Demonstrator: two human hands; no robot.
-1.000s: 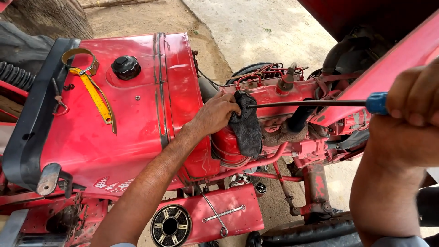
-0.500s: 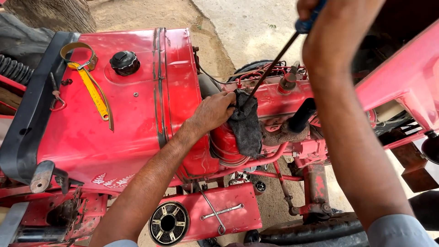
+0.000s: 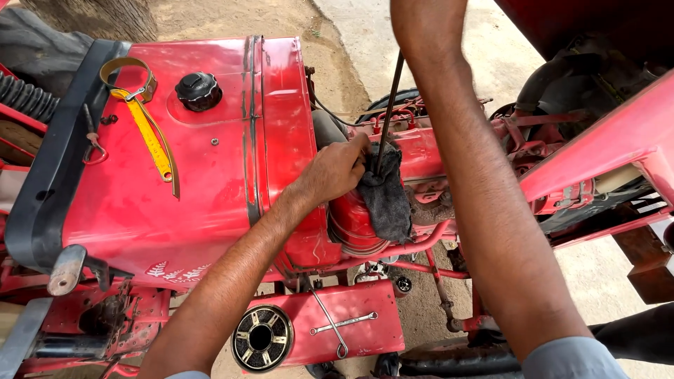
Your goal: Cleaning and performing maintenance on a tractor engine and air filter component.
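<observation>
Screwdriver [image 3: 388, 112] now upright, tip in dark rag [image 3: 386, 200].

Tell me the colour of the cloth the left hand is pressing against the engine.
Dark grey, nearly black; the crumpled cloth under the left hand shows in the head view.

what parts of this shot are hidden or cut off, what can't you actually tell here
Head view only:
- Right hand: cut off by the top edge; only the forearm shows, so its grip on the thin rod can't be judged.
- Rod's lower tip: buried in the dark rag; what it touches is hidden.
- Left hand: its fingers are partly tucked behind the rag, so what lies under them is unclear.
- Engine parts beneath the rag: covered.
</observation>
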